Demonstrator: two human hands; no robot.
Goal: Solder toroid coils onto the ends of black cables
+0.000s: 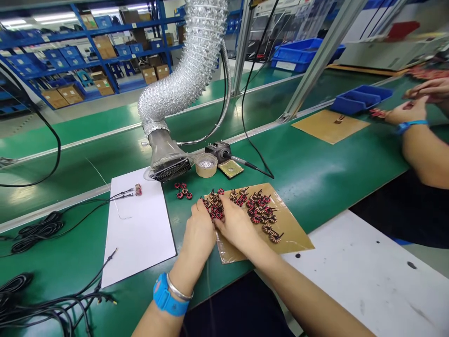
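Note:
Small red-and-black and tan-and-black wire-wound ring coils [260, 206] lie in a bunch on a brown film-covered board [291, 234]. My left hand [200, 228] and my right hand [235, 221] close in from either side around a cluster of these coils [216, 209] at the board's left part. The fingers of both hands are curled against the cluster, and some fingertips are hidden behind it. A blue wrist strap [168, 296] and a metal bangle are on my left wrist. Several loose red coils [183, 191] sit on the green bench just beyond my left hand.
A white sheet [138, 238] with a cable-fitted coil [138, 189] lies left, beside black cables [38, 231]. Behind stand a fume duct [168, 157], a solder wire roll [206, 166] and a soldering iron [242, 161]. A co-worker's hands [410, 110] work at far right near a blue bin [361, 98].

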